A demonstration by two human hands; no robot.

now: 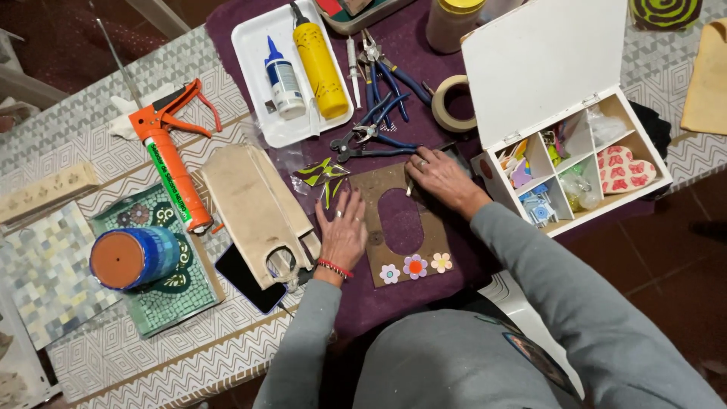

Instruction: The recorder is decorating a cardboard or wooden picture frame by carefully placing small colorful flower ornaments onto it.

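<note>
Head view: left hand [342, 235] lies flat, fingers released, on the brown oval-holed board [401, 224] at the purple cloth's [250, 23] near edge; right hand [441, 179] pinches a small white piece at its top edge, blue-handled pliers [369, 141] crowding behind, white compartment box [577, 163] close right

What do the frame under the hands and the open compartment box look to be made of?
Frame: likely fibreboard or thick card, with a matt brown, grainless face and a clean oval cutout. Box: probably thin wood painted white, with flat panels, small metal hinges and thin dividers.
</note>
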